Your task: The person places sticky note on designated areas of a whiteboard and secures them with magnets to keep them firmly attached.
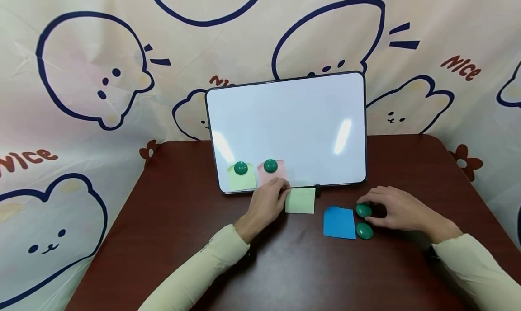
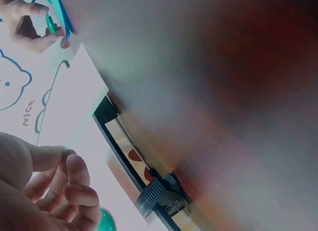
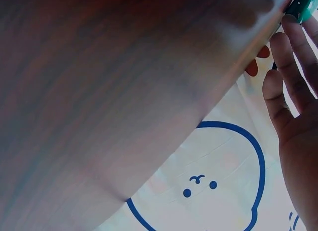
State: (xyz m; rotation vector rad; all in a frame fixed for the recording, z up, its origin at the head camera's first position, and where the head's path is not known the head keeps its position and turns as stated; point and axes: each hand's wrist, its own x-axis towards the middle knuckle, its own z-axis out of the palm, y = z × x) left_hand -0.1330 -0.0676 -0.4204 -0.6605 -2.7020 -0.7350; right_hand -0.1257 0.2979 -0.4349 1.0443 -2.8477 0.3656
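- The light green sticky note (image 1: pixel 300 200) lies flat on the dark red table (image 1: pixel 171 220), directly beside the left hand (image 1: pixel 268 200) on its thumb side; the fingertips meet the note's near-left edge, and whether they pinch it or only touch it cannot be told from the head view.
- In the left wrist view that hand's fingers (image 2: pixel 74 191) are loosely curled.
- The note is nearly square, so it has no real long axis; its edges run roughly parallel to the bottom frame of the whiteboard (image 1: pixel 289 121), which stands just beyond the left hand's fingers.
- On the board, above the left hand, a pink note (image 1: pixel 272 173) and a yellow-green note (image 1: pixel 242 179) are each pinned by a green magnet (image 1: pixel 270 166).
- The right hand (image 1: pixel 396 209) is well apart from the light green note and nearer the two loose magnets: its thumb and fingers curl round the upper magnet (image 1: pixel 363 210), while the lower magnet (image 1: pixel 364 230) sits just under the thumb.
- A blue note (image 1: pixel 339 223) lies between the two hands, touching or almost touching both loose magnets.
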